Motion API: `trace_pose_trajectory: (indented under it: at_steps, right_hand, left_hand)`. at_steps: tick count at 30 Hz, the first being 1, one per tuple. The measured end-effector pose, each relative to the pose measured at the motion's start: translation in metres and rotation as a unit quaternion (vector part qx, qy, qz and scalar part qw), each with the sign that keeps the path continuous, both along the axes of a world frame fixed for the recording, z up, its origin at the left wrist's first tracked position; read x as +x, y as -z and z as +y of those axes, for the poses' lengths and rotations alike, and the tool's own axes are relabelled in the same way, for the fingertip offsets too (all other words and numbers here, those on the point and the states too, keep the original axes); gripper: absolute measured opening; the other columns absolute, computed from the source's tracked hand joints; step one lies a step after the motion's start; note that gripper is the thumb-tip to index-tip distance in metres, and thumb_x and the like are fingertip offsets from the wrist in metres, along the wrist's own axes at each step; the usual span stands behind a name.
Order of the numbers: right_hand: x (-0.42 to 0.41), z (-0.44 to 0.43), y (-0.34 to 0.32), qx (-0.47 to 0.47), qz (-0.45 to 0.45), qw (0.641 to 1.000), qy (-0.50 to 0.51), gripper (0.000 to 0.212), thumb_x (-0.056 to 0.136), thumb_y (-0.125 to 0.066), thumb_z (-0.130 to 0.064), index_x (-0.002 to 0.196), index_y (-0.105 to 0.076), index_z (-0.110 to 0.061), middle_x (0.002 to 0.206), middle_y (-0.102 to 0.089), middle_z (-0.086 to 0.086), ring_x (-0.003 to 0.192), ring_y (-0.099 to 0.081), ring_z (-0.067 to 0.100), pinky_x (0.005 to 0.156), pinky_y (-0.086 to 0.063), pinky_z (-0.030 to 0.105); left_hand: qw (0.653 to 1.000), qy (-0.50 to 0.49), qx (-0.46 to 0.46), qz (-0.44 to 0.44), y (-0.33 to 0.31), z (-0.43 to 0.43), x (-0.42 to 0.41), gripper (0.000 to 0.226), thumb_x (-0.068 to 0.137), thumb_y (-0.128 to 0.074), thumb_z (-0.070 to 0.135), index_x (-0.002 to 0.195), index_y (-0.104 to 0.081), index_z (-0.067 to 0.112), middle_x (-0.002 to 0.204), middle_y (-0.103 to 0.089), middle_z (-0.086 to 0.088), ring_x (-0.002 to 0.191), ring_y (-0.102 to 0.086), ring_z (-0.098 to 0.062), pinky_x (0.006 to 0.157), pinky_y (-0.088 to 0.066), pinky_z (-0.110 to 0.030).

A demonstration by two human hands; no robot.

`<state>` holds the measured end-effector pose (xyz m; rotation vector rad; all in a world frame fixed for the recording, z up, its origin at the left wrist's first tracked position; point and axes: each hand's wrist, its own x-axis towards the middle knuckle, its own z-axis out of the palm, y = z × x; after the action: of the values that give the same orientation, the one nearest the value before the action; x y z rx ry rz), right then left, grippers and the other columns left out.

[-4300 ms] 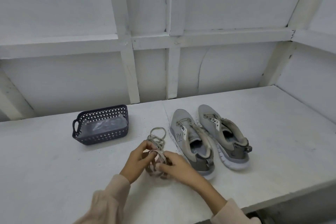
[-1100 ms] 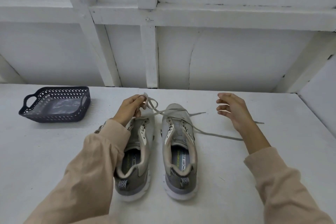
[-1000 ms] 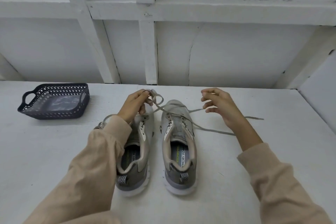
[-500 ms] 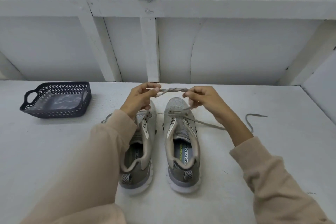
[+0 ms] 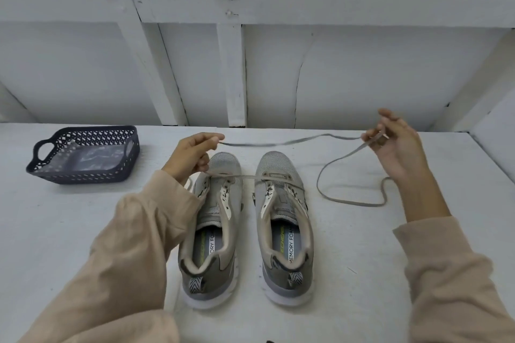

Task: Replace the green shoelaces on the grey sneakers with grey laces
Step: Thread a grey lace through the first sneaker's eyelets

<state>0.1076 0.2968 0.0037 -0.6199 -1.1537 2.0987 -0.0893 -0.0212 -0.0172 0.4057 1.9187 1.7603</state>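
Two grey sneakers stand side by side on the white table, toes away from me: the left sneaker [image 5: 216,220] and the right sneaker [image 5: 281,214]. A grey lace [image 5: 278,143] stretches in the air above their toes. My left hand [image 5: 192,154] pinches one end of it over the left shoe's toe. My right hand [image 5: 395,145] pinches it far to the right, and the rest of the lace loops down onto the table [image 5: 351,203]. Another strand of grey lace [image 5: 250,177] lies across both shoes' front eyelets. No green lace shows.
A dark blue perforated basket [image 5: 83,175] with clear plastic inside sits on the table at the left. A white panelled wall [image 5: 334,72] rises right behind the table [image 5: 69,231], and another wall closes the right side.
My right hand has slid far to the right along the lace, drawing it out straight above the shoes. My left hand still pinches the other end near the left shoe's toe.
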Motion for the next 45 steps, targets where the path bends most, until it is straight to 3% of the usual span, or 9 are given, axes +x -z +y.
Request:
trace_pose_trajectory:
  at_steps: [5,10,14,19,25,34,38,41,45]
  right_hand:
    - [0.016,0.025,0.015,0.084,-0.134,0.986,0.047,0.017,0.098,-0.045,-0.003,0.095,-0.061,-0.010,0.063,-0.052,0.000,0.041,-0.045,0.010,0.046,-0.043,0.024]
    - [0.008,0.008,0.028,0.502,-0.454,0.732,-0.074,0.019,0.087,-0.070,-0.021,0.106,-0.069,-0.016,0.118,-0.060,0.008,0.110,-0.056,0.024,0.091,-0.043,0.033]
    - [-0.019,-0.059,0.002,0.444,-0.252,0.839,-0.190,0.035,0.090,-0.067,-0.029,0.124,-0.060,-0.025,0.128,-0.057,-0.007,0.118,-0.053,0.008,0.100,-0.044,0.033]
    - [-0.043,-0.112,-0.013,0.415,-0.149,0.831,-0.339,0.036,0.093,-0.063,-0.022,0.128,-0.057,-0.021,0.091,-0.073,0.003,0.086,-0.067,0.007,0.080,-0.049,0.020]
    - [-0.046,-0.106,-0.015,0.454,-0.150,0.831,-0.285,0.011,0.092,-0.063,-0.010,0.095,-0.072,-0.004,0.075,-0.065,0.026,0.066,-0.057,0.014,0.066,-0.047,0.019]
    - [-0.040,-0.058,-0.010,0.389,-0.213,0.894,-0.060,0.027,0.097,-0.047,0.001,0.078,-0.057,-0.016,0.063,-0.054,0.004,0.050,-0.053,0.002,0.056,-0.051,0.024]
    - [-0.034,-0.047,-0.007,0.514,-0.343,0.786,-0.039,0.005,0.094,-0.059,-0.020,0.094,-0.064,-0.020,0.098,-0.065,-0.001,0.094,-0.061,0.020,0.081,-0.044,0.032]
    - [-0.034,-0.077,-0.013,0.544,-0.255,0.776,-0.189,0.043,0.087,-0.070,-0.034,0.127,-0.060,-0.022,0.131,-0.056,-0.004,0.120,-0.050,0.009,0.096,-0.036,0.025]
    - [-0.041,-0.111,-0.014,0.498,-0.187,0.785,-0.317,0.037,0.090,-0.068,-0.029,0.125,-0.061,-0.026,0.095,-0.073,-0.005,0.094,-0.066,0.005,0.086,-0.047,0.027]
  left_hand:
    - [0.999,-0.030,0.019,-0.033,0.010,-0.011,-0.011,0.016,0.097,-0.051,0.014,0.103,-0.066,0.013,0.077,-0.049,0.003,0.041,-0.027,-0.004,0.038,-0.027,-0.013]
    - [0.999,0.046,-0.006,0.014,0.000,0.006,0.003,0.016,0.096,-0.051,0.011,0.101,-0.066,0.015,0.078,-0.060,0.005,0.041,-0.027,-0.005,0.039,-0.024,-0.014]
    - [0.986,0.152,-0.018,0.071,-0.018,0.029,0.023,0.015,0.096,-0.053,0.010,0.107,-0.063,0.011,0.076,-0.065,0.005,0.044,-0.026,-0.008,0.043,-0.022,-0.016]
    - [0.974,0.196,-0.004,0.110,-0.034,0.046,0.040,0.014,0.095,-0.055,0.011,0.106,-0.063,0.012,0.075,-0.056,-0.005,0.046,-0.031,-0.008,0.046,-0.025,-0.020]
    - [0.978,0.178,-0.018,0.105,-0.026,0.030,0.036,0.017,0.093,-0.057,0.009,0.109,-0.064,0.008,0.079,-0.066,0.001,0.045,-0.033,-0.008,0.044,-0.028,-0.017]
    - [0.972,0.176,-0.096,0.125,-0.017,0.012,0.026,0.020,0.094,-0.057,0.015,0.087,-0.068,-0.001,0.079,-0.069,0.011,0.044,-0.037,-0.007,0.046,-0.032,-0.015]
    - [0.974,0.165,-0.081,0.134,-0.020,0.016,0.028,0.019,0.094,-0.057,0.019,0.089,-0.071,0.008,0.064,-0.055,0.008,0.045,-0.033,-0.011,0.045,-0.028,-0.016]
    - [0.972,0.184,-0.059,0.131,-0.027,0.029,0.034,0.018,0.094,-0.057,0.022,0.089,-0.072,0.012,0.067,-0.053,0.004,0.048,-0.031,-0.012,0.045,-0.024,-0.019]
    - [0.966,0.208,-0.046,0.144,-0.035,0.045,0.046,0.018,0.094,-0.058,0.018,0.083,-0.069,0.008,0.059,-0.050,0.008,0.051,-0.028,-0.015,0.046,-0.023,-0.020]
